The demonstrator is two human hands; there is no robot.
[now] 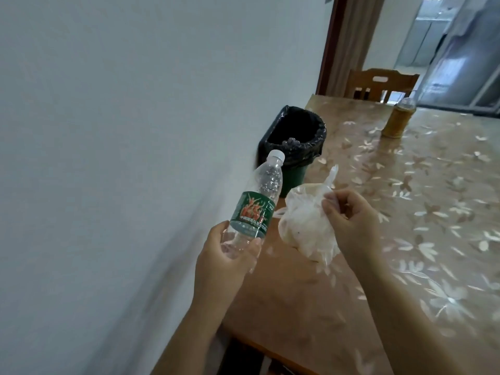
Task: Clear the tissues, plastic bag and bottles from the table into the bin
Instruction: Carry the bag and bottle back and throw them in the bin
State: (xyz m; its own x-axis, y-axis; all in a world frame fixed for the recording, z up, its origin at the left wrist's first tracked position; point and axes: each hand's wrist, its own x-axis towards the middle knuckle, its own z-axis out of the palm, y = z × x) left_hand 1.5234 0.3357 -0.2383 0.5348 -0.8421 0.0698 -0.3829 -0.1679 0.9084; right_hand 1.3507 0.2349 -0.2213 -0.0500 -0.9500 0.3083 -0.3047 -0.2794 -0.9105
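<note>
Left hand (pixel 224 263) grip wraps bottle (pixel 253 209) base; right hand (pixel 351 220) grip pinches plastic bag (pixel 305 226) top.

Two bare forearms enter from lower frame edge, one per side. Left hand (pixel 221 255): no glove, no ring, no watch or band at wrist; thumb and fingers slender, nails short. Right hand (pixel 351 220): likewise ungloved, no ring or bracelet visible; knuckles and back of hand face camera. No sleeve or cuff on either forearm within frame; upper arms lie beyond frame edge. No markings, plasters or tattoos discernible. Slight motion blur softens fine detail of fingertips.
</note>
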